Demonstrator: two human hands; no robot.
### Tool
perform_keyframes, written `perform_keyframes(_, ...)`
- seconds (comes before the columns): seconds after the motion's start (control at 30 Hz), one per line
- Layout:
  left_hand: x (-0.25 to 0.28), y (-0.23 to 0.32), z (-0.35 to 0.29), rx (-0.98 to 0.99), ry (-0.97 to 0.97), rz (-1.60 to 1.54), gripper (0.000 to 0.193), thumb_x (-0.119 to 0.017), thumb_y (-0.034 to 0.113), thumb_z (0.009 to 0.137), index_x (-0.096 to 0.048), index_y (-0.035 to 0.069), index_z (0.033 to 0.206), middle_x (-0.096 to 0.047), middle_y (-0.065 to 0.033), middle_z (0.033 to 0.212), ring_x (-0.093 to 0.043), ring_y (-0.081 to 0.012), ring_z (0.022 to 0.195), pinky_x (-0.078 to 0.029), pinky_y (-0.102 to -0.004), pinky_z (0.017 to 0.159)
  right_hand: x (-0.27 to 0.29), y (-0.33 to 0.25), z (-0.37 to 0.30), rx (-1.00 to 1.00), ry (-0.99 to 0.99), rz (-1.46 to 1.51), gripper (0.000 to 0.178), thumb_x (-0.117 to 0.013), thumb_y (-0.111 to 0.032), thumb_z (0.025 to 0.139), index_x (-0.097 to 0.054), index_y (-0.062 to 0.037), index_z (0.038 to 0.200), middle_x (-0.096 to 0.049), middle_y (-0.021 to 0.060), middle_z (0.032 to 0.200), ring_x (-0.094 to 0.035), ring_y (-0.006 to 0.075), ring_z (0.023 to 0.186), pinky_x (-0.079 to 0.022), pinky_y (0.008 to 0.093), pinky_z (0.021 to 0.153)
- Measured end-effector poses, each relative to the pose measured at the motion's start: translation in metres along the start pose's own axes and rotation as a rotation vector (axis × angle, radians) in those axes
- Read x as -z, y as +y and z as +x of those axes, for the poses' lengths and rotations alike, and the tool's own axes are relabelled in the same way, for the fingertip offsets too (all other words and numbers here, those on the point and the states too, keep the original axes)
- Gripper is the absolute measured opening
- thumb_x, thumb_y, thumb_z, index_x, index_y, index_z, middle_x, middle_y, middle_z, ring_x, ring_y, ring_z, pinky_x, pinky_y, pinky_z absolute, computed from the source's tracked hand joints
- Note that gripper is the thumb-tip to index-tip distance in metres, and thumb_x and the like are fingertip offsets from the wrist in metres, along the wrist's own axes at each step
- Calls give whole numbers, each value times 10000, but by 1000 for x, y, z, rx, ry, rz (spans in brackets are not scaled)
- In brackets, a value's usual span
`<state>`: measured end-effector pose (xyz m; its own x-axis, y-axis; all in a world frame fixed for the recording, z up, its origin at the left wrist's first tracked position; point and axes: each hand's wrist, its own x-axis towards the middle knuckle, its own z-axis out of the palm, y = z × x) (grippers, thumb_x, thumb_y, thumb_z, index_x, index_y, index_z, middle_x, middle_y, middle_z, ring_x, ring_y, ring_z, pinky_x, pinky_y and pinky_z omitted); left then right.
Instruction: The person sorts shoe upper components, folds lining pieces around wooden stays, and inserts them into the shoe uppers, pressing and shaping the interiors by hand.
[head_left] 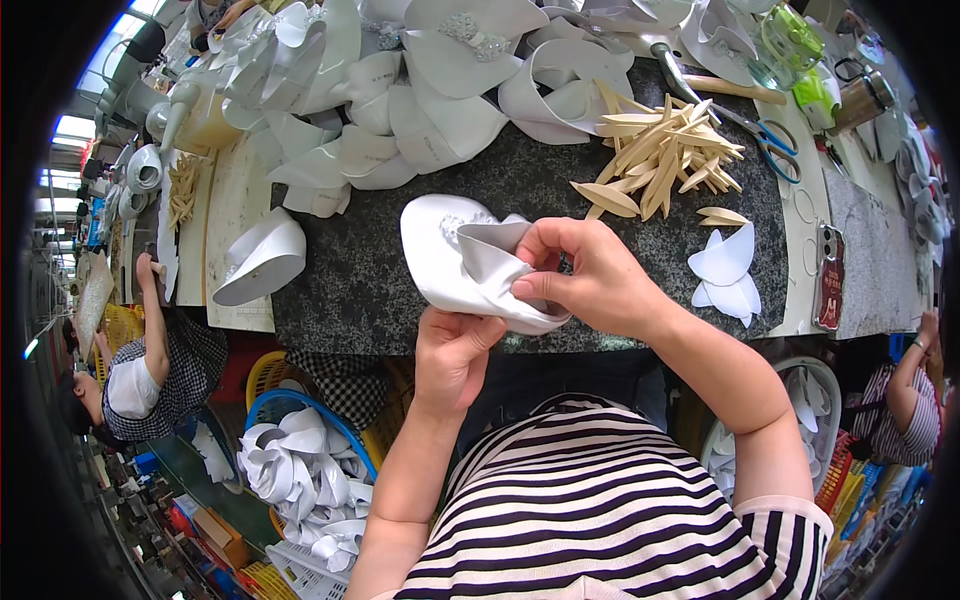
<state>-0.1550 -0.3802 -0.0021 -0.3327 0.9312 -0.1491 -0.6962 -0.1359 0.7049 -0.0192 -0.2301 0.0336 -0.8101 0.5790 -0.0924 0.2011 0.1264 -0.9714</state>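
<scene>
Over the near part of the dark speckled slab (350, 290) I hold a white shoe upper (430, 250) with a beaded patch on it. My left hand (455, 355) is closed on its lower edge, thumb and fingers pressed together. At its opening, my right hand (585, 275) pinches the rim between thumb and fingers; whether a small piece is also between them is hidden. Left of it lies another white upper (265, 258). To the right are several flat white cut pieces (725, 270) and a single beige pointed strip (722, 216).
White uppers (440, 125) pile up at the back. Beige pointed strips (665, 150) lie heaped beside blue-handled scissors (778, 150) and a hammer (735, 90). A phone (829, 275) rests at right. Below stands a blue-rimmed basket (262, 408) of white pieces. Co-workers sit at left and right.
</scene>
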Motion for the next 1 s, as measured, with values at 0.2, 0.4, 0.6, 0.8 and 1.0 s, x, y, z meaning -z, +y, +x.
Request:
perform_keyframes(0.2, 3, -5, 2, -26, 11, -17, 371, -642, -61, 884, -582, -4, 1245, -665, -122, 1183, -627, -205, 1117, -476, -345, 1000, -7, 0, -1, -45, 10, 50, 207, -766, -64, 774, -658, -6, 940, -680, 96, 869, -647, 185, 762, -520, 309, 689)
perform_keyframes(0.4, 3, -9, 8, -60, 11, 14, 363, -622, -9, 922, -567, 38, 1278, -651, -105, 1218, -613, -208, 1140, -462, -377, 1030, -25, 6, -21, 616, 426, -467, 262, -802, -95, 718, -686, -56, 950, -647, 65, 884, -613, 242, 749, -505, 344, 665)
perform_keyframes(0.6, 1, -8, 5, -169, 7, 296, 253, -671, 10, 908, -645, -13, 1158, -669, -97, 1168, -627, -186, 1095, -487, -327, 983, -26, 14, -25, 565, 434, -444, 227, -784, -74, 721, -682, -50, 922, -647, 76, 866, -610, 247, 767, -483, 357, 673)
perform_keyframes(0.8, 14, 24, 13, -95, -29, 437, 342, -742, 21, 858, -619, -14, 1174, -667, -84, 1173, -633, -182, 1073, -511, -322, 931, -22, 7, -30, 571, 262, -517, 147, -703, -20, 764, -612, -16, 879, -620, 99, 843, -591, 280, 793, -463, 389, 723)
perform_keyframes(1.0, 11, 7, 7, -73, 116, 112, 379, -701, 38, 892, -572, 27, 1248, -651, -99, 1206, -637, -193, 1072, -503, -341, 947, -21, 5, -25, 317, 105, -255, 211, -754, -119, 781, -621, -49, 930, -618, 104, 893, -594, 310, 848, -474, 400, 785)
